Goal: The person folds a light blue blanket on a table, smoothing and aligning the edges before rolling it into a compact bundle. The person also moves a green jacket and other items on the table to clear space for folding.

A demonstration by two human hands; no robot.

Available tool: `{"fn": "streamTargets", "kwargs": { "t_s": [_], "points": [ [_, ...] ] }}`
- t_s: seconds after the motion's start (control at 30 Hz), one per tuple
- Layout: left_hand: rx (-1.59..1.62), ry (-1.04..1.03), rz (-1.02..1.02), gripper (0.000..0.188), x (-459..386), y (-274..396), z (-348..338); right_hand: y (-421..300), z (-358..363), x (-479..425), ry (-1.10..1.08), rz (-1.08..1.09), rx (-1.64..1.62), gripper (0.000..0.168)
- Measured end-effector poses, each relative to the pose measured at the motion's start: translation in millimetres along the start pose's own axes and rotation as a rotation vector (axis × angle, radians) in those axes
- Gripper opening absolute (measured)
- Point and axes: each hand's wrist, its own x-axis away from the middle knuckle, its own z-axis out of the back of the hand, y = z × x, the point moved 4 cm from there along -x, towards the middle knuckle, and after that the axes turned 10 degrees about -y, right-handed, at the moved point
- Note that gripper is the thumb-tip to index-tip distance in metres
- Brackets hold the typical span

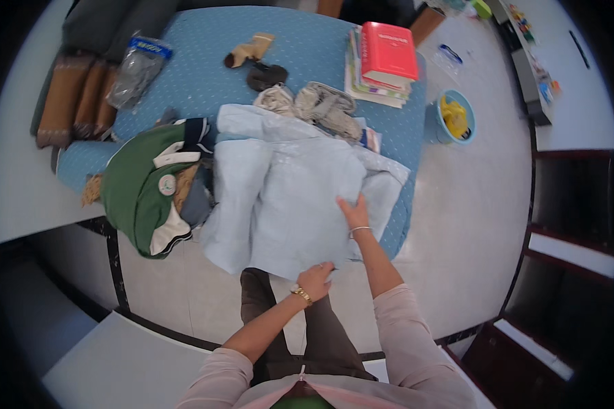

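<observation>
A light blue garment (307,189) lies spread over the near part of a blue dotted cover (199,46), its lower edge hanging towards me. My left hand (314,281) pinches that lower edge near its right corner. Higher up, my right hand (355,212) rests on the garment's right side, thumb and fingers spread; whether it grips any fabric I cannot tell. To the left sits a heap with a green and white garment (138,179) on top. Beyond the blue garment lie crumpled grey-beige fabric items (332,107), a dark rolled item (267,76) and a tan sock (253,48).
A red book (389,51) tops a stack at the back right. A plastic-wrapped grey item (140,69) lies beside brown rolled textiles (64,102) at the left. On the floor at the right stands a light blue bin (442,130) with a yellow bag (454,116).
</observation>
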Motion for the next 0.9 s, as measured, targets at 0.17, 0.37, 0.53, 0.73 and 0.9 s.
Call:
{"fn": "streamTargets", "kwargs": {
  "t_s": [0.17, 0.37, 0.53, 0.73, 0.9],
  "points": [
    [0.105, 0.629, -0.037, 0.053, -10.8, 14.0, 57.1, -48.0, -21.6, 32.9, -0.167, 0.229, 0.138, 0.051],
    [0.801, 0.573, 0.18, 0.054, -35.5, -45.3, 75.7, -59.7, -33.8, 62.1, -0.461, 0.186, -0.142, 0.051],
    [1.118, 0.509, 0.255, 0.043, -6.4, -70.3, 132.5, -1.5, -3.8, 60.7, -0.255, 0.267, 0.747, 0.077],
    [0.824, 0.498, 0.187, 0.046, 67.6, -17.4, 283.2, -18.2, -12.7, 62.5, -0.243, 0.281, 0.73, 0.073],
    [0.826, 0.597, 0.099, 0.044, 166.3, 0.8, 415.1, -73.7, 2.2, 54.5, -0.149, 0.474, 0.469, 0.058]
  ]
}}
